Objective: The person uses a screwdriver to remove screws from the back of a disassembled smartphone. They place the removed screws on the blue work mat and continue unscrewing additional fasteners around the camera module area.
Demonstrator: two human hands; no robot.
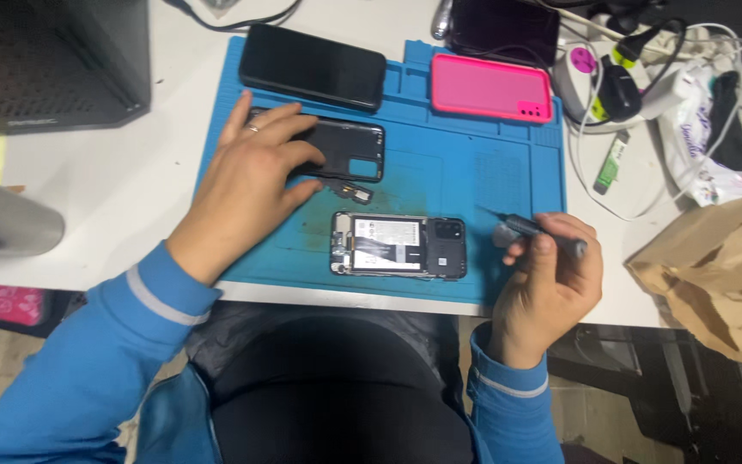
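An opened phone (398, 246) with its back removed lies on the blue work mat (474, 172) near the front edge. My left hand (255, 176) rests flat on a black back cover (349, 148) farther up the mat, fingers spread over its left end. A small black part (352, 192) lies just below that cover. My right hand (547, 283) grips a dark screwdriver (530, 230), whose tip points left, hovering to the right of the opened phone.
A black phone (313, 66) and a pink phone case (491, 88) lie at the mat's far edge. A power strip with plugs and cables (611, 77) sits at the right, with a brown paper bag (719, 275) nearer. A metal cylinder (2, 219) lies at the left.
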